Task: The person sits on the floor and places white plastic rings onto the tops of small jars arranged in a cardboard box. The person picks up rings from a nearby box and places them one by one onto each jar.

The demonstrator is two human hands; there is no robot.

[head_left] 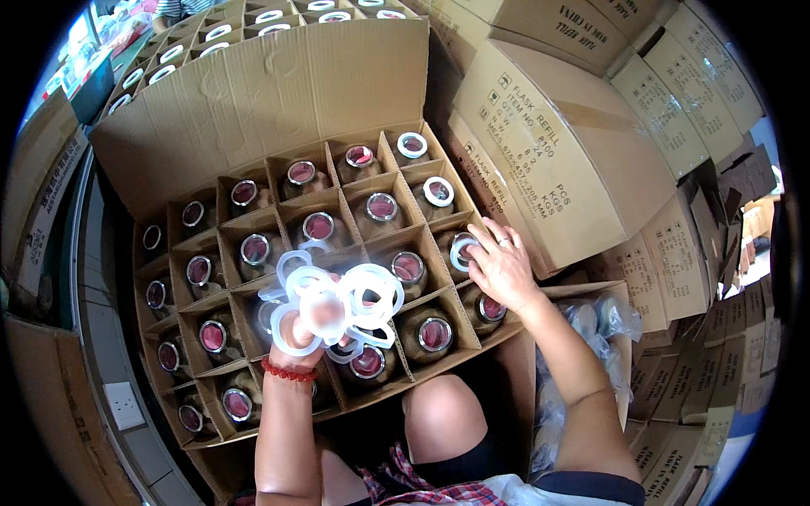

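My left hand (pixel 297 336), with a red bracelet at the wrist, is closed around a bunch of translucent white plastic rings (pixel 384 291). They fan out over the middle of a divided cardboard box (pixel 479 344). Glass flask refills (pixel 434 334) with silvery rims and reddish mouths stand upright in its compartments. At the right column my right hand (pixel 506 271), wearing a finger ring, has its fingertips on a white ring (pixel 461 252) at a flask's mouth. Two flasks farther up that column carry white rings (pixel 438 191) on their mouths. Some flasks are hidden behind the held bunch.
The box's raised flap (pixel 270 110) stands at the far side. Behind it is another divided box with ringed flasks (pixel 218 34). Closed cartons (pixel 574 152) are stacked at the right. A carton of plastic-wrapped items (pixel 582 337) sits beside my right forearm.
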